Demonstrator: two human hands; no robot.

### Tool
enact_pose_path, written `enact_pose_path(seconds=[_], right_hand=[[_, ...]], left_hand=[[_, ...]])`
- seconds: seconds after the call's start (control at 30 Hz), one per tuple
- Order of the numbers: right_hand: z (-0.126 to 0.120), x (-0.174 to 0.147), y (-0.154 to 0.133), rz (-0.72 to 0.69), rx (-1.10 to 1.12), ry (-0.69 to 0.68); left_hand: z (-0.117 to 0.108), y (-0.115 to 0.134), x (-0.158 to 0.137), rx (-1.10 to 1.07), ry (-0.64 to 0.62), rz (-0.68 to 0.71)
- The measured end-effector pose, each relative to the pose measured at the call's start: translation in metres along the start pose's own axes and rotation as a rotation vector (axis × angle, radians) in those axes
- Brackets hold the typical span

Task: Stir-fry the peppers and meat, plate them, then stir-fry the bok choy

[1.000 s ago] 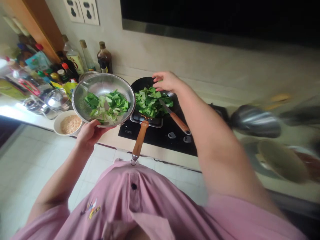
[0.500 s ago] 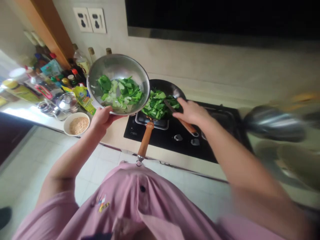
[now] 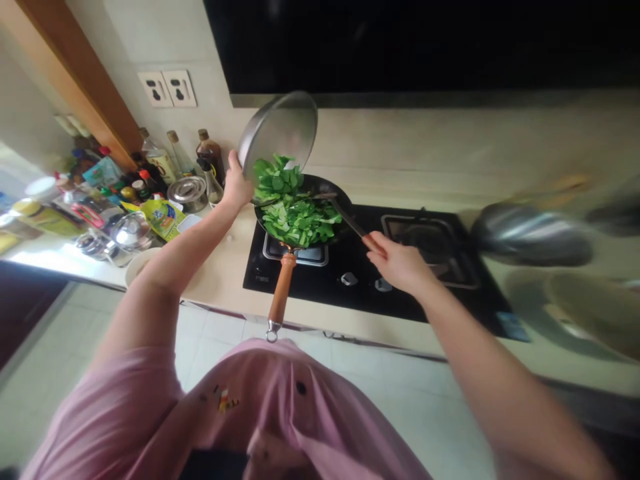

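My left hand (image 3: pixel 239 182) grips the rim of a metal bowl (image 3: pixel 295 127), which is tipped steeply over a dark wok (image 3: pixel 344 192). Green leaves (image 3: pixel 276 177) lie at the bowl's lower edge, falling onto the chopped greens (image 3: pixel 300 221) in the wok. Wrapped round a wooden handle, my right hand (image 3: pixel 397 262) holds a spatula (image 3: pixel 353 223); its metal end reaches into the wok at the right of the greens. The wok rests on the left burner, its wooden handle (image 3: pixel 283 287) pointing toward my body.
The black gas stove (image 3: pixel 345 300) has a second burner (image 3: pixel 425 240) at right. Bottles (image 3: pixel 157 157), a lidded metal pot (image 3: pixel 187 192) and a yellow pouch (image 3: pixel 161 217) crowd the left counter. A white bowl (image 3: pixel 134 267) is partly behind my left arm. A range hood (image 3: pixel 400 47) hangs above.
My left hand has moved the metal bowl right and tipped it from nearly level to steep, and leaves are sliding into the wok. My right hand has shifted down the spatula's handle, now gripping its wooden part.
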State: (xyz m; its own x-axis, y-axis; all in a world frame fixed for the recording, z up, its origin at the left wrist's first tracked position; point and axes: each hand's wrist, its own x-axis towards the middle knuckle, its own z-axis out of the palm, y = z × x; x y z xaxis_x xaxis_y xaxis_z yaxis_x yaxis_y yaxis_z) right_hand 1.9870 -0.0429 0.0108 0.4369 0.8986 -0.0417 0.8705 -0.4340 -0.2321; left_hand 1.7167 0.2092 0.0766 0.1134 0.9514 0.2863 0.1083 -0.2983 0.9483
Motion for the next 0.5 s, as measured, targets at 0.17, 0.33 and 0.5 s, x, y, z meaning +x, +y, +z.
enact_pose_path(seconds=[0.17, 0.33, 0.5], right_hand=[[-0.010, -0.039, 0.001, -0.010, 0.184, 0.174], [-0.017, -0.050, -0.023, -0.066, 0.157, 0.205], [-0.012, -0.047, -0.030, -0.014, 0.049, 0.086]], left_hand=[[0.010, -0.006, 0.005, 0.161, -0.053, 0.163], [0.023, 0.002, -0.003, 0.252, -0.154, 0.283], [0.019, 0.010, 0.000, 0.178, -0.093, 0.285]])
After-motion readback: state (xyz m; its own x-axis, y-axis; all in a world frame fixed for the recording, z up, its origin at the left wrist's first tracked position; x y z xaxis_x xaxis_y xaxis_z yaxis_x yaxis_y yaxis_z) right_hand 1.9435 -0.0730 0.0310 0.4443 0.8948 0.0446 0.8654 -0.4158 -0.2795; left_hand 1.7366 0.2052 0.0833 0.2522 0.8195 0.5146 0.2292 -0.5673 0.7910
